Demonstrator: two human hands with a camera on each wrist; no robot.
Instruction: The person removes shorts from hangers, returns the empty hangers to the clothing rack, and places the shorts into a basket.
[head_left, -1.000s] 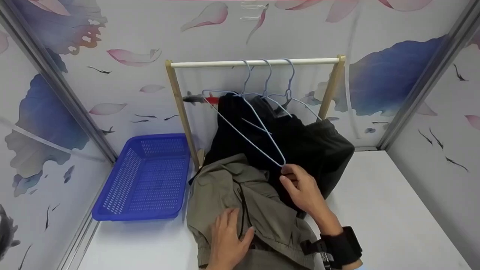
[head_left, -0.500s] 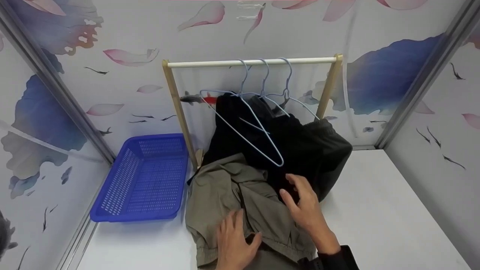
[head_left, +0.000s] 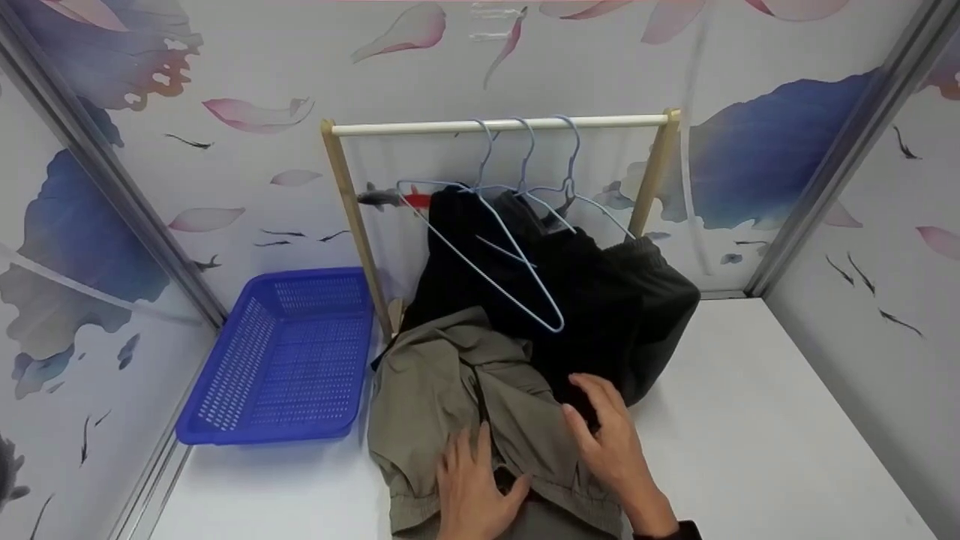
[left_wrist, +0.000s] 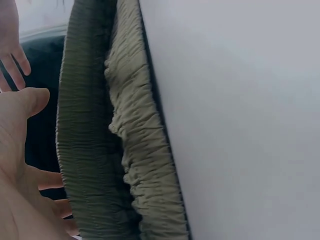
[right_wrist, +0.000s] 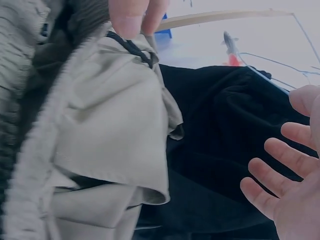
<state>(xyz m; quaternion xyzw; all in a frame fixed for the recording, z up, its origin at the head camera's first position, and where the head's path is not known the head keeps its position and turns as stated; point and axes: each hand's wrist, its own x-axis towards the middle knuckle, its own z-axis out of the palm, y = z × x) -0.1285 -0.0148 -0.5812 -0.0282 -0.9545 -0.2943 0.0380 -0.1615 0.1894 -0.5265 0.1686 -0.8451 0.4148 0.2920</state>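
Note:
Olive-grey shorts (head_left: 420,405) with a gathered elastic waistband (left_wrist: 147,150) and a black cord lie on the table, toward the front. My left hand (head_left: 476,487) rests on them beside the waist opening, fingers extended. Over their right side, my right hand (head_left: 611,446) is spread with thumb and fingers apart, holding nothing. In the right wrist view its fingers (right_wrist: 272,175) are loosely bent in front of black cloth (right_wrist: 215,150). A bare pale-blue wire hanger (head_left: 556,330) juts forward from the rack, its lower corner beyond my right hand.
A small rack (head_left: 420,129) with wooden posts and a white rail stands at the back. Several dark garments (head_left: 592,307) hang there on blue hangers, reaching down behind the shorts. A blue plastic basket (head_left: 262,435) stands at the left. Printed panels (head_left: 247,45) enclose the white table (head_left: 750,420).
My right hand has let go of the hanger's lower corner and come down and back toward the shorts. My left hand has shifted slightly right along the shorts.

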